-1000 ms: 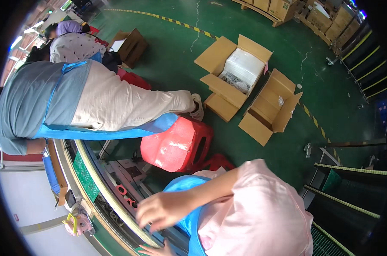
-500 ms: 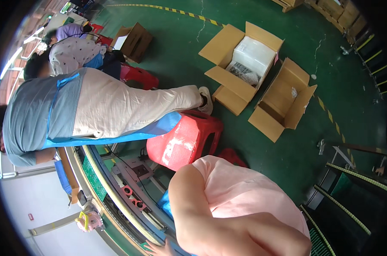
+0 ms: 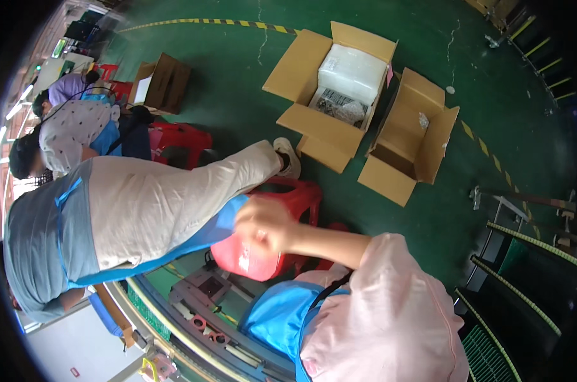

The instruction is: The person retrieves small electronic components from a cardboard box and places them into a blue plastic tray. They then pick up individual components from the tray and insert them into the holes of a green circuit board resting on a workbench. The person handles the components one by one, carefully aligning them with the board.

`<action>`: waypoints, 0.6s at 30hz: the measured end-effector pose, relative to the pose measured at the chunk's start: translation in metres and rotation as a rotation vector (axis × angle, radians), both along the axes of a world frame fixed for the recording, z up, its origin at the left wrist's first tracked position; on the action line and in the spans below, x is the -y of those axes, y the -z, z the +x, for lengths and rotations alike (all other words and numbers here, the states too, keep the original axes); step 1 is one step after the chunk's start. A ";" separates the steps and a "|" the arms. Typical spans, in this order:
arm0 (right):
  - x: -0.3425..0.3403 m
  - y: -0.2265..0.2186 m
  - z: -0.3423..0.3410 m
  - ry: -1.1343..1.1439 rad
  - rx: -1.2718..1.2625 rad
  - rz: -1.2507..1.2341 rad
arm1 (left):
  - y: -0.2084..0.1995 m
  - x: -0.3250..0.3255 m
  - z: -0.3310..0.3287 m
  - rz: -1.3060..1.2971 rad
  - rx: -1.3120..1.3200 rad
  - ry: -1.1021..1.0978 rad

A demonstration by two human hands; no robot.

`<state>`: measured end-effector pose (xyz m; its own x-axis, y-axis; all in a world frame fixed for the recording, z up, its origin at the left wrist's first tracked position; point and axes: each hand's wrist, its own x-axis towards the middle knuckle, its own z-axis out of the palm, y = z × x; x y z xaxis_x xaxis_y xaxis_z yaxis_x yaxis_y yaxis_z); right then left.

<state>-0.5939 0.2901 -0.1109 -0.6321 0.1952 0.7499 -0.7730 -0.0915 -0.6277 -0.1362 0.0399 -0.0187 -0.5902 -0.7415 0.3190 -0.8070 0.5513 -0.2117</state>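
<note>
Over the red plastic stool [image 3: 237,258] I see my right hand [image 3: 263,224], blurred by motion, at the end of a bare forearm that comes out of a pink sleeve [image 3: 396,305]. Its fingers are smeared, so I cannot make out their shape or whether they hold anything. In the picture the hand overlaps the stool and the edge of a co-worker's blue apron [image 3: 228,219]; contact cannot be judged. My own blue apron [image 3: 282,315] shows below the arm. My left hand is out of sight.
A co-worker in a grey shirt [image 3: 37,235] leans at the conveyor line [image 3: 193,347]; others sit beyond. On the green floor stand an open carton [image 3: 330,130] with white wrapped packs and another open carton [image 3: 396,175]. A black rack [image 3: 511,280] is at the right.
The view has shifted. The bent arm and a hand at the conveyor edge are gone from there; a forearm now stretches left over the red stool. My blue apron shows more.
</note>
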 end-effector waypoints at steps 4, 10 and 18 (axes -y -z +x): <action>-0.068 0.142 -0.027 0.327 1.042 0.034 | -0.010 -0.005 -0.008 0.011 0.005 -0.056; -0.246 0.353 0.044 1.265 1.554 0.512 | -0.024 -0.007 -0.029 0.019 0.018 -0.117; -0.296 0.300 -0.039 0.568 1.772 0.481 | -0.019 -0.031 -0.042 0.038 0.040 -0.209</action>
